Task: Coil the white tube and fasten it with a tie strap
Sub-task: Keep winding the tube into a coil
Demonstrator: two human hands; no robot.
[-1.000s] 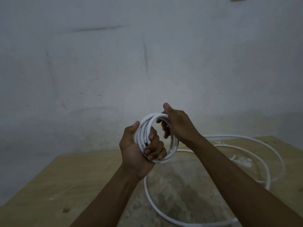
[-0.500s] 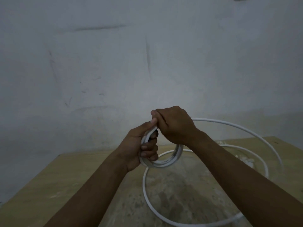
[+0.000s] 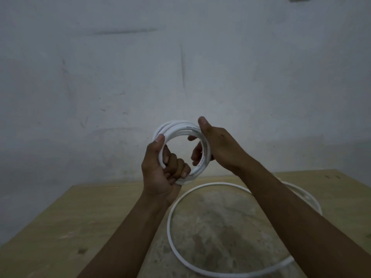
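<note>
A white tube is wound into a small coil (image 3: pixel 176 128) of several turns, held upright in the air above the table. My left hand (image 3: pixel 162 173) grips the coil's lower left side, fingers wrapped through the ring. My right hand (image 3: pixel 216 145) clasps its right side, thumb on top. The loose rest of the tube (image 3: pixel 170 223) lies in a wide loop on the table below and runs behind my right forearm. No tie strap is clearly visible.
A wooden table (image 3: pixel 64 223) with a worn grey patch (image 3: pixel 216 227) in the middle stands against a plain grey wall (image 3: pixel 180 67). The table's left edge slants away at the lower left.
My hands have separated, so the coil now stands open as a ring facing me. The raised loose loop has dropped onto the table, and one more turn lies on the coil.
</note>
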